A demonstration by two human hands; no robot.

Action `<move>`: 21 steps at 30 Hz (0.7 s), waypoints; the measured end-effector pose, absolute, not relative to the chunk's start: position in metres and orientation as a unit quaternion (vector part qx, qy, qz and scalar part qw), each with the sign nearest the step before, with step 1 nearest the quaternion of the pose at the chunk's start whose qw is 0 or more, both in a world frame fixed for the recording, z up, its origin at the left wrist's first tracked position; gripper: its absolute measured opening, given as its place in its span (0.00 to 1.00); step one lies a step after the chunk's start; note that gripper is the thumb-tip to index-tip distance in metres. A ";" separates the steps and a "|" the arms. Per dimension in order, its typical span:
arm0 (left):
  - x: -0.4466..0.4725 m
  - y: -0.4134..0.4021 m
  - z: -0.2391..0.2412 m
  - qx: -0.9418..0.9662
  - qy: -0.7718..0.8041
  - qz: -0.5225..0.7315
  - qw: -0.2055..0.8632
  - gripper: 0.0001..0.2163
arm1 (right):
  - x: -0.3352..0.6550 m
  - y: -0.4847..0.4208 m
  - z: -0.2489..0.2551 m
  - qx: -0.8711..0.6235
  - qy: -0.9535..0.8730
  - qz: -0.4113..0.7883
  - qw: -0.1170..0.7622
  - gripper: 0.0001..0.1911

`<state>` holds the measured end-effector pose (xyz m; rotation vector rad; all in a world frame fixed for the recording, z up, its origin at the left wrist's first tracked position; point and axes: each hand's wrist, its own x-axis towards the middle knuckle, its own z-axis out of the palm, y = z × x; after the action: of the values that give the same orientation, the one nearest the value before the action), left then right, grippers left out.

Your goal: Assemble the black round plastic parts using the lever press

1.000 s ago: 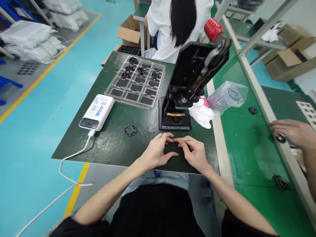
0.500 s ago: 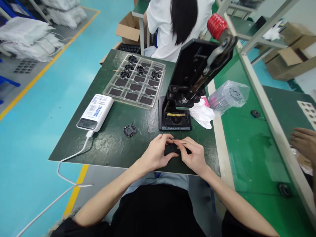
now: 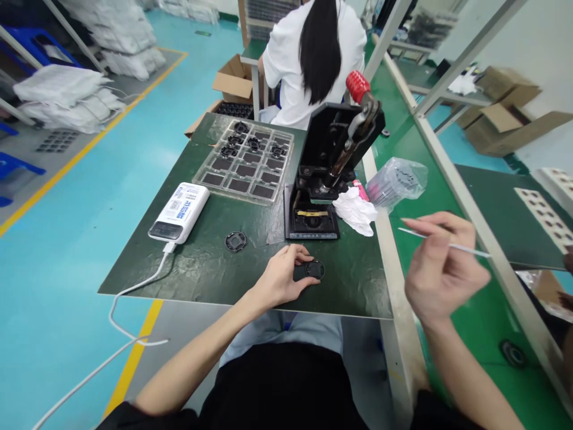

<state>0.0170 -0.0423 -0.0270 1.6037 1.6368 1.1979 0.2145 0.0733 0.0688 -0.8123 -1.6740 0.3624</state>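
My left hand (image 3: 286, 272) is closed round the edge of a round black plastic part (image 3: 315, 270), thumb on the near side and fingers on the far side. That part lies low at the table's front edge, with a dark piece under it partly hidden by my hand. Out to the right, above the green belt, my right hand (image 3: 441, 272) pinches a thin white stick (image 3: 468, 248) between thumb and fingers. Just beyond my left hand stands a black hand press (image 3: 312, 230) with a red-gripped lever (image 3: 358, 86). Another black ring-shaped part (image 3: 236, 241) lies to its left.
A clear compartment tray (image 3: 245, 170) holds several black parts. A white power bank (image 3: 179, 212) with a cable lies at the left. Right of the press are a crumpled white cloth (image 3: 356, 212) and a plastic bag of sticks (image 3: 396, 185). A co-worker (image 3: 313, 60) sits ahead.
My right hand has left the round black part and moved far right with the stick. My left hand stays on the part. The view has shifted slightly.
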 end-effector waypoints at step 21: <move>0.017 -0.043 -0.032 0.608 0.613 0.429 0.266 0.24 | 0.182 0.047 -0.019 -0.321 -0.806 0.383 0.317 0.17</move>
<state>0.0171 -0.0427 -0.0319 1.6428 1.6542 1.1578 0.1825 0.0466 -0.0189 -0.8445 -2.1210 1.0085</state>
